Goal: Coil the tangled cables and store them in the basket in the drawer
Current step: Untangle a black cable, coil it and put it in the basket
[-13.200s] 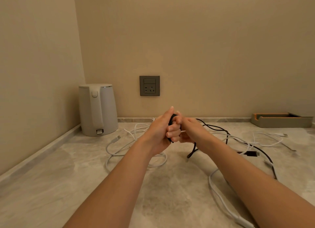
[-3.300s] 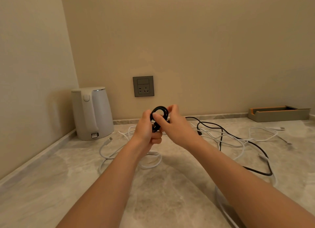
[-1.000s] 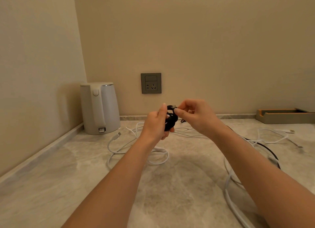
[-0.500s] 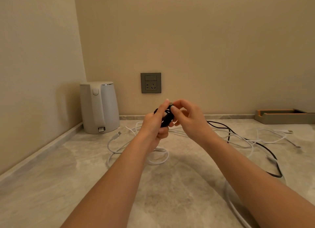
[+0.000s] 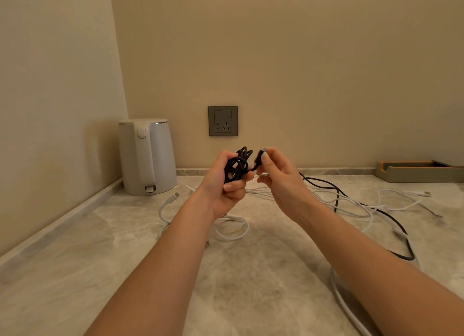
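Both hands raised above the bench, close together, in front of the wall socket. Left hand: grip curled shut around a small bundle of black cable, loops standing up out of the fist, fingers wrapped under them. Right hand: thumb and forefinger pinched together on the cable's plug end, just beside the bundle; remaining fingers loosely bent. A second black cable lies on the bench to the right, crossed with loose white cables spread from centre to right. White kettle stands in the left corner. A low tray sits far right against the wall. Basket and drawer not in view.
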Action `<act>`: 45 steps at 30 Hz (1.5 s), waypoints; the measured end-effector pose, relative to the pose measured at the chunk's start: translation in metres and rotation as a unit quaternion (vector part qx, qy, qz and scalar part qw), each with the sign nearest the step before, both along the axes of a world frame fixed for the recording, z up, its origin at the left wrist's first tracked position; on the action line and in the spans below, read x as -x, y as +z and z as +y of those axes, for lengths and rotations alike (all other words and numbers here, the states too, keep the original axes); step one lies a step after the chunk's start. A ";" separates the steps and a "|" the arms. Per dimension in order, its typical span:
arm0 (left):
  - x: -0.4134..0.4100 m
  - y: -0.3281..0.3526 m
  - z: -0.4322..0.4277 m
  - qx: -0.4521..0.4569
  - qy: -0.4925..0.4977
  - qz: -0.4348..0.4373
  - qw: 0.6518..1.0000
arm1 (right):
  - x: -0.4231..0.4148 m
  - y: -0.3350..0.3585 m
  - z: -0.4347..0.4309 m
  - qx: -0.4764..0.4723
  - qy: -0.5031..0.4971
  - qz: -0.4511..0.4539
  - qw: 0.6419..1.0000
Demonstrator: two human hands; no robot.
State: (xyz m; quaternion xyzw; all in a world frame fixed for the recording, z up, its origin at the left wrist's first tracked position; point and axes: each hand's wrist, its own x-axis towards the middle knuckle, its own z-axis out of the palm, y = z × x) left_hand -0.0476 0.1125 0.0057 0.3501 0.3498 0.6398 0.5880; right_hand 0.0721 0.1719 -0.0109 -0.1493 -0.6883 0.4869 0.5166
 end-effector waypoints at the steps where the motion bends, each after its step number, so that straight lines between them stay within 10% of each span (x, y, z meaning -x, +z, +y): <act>1: 0.000 0.000 -0.001 0.003 -0.004 0.005 1.000 | -0.001 0.000 0.000 -0.003 -0.003 -0.002 1.000; 17: -0.004 -0.002 0.006 0.060 0.061 0.155 0.984 | -0.009 0.003 0.008 -0.374 -0.176 -0.112 0.904; 25: -0.010 -0.007 0.008 0.024 0.099 0.209 0.973 | -0.018 0.013 0.006 -0.230 -0.134 -0.128 0.955; 33: -0.019 -0.014 0.013 -0.005 0.170 0.282 0.944 | -0.012 0.015 -0.005 -0.363 -0.268 -0.327 0.831; 45: -0.016 -0.020 0.017 0.050 0.167 0.232 0.957 | -0.004 0.014 -0.014 -0.366 -0.219 -0.442 0.789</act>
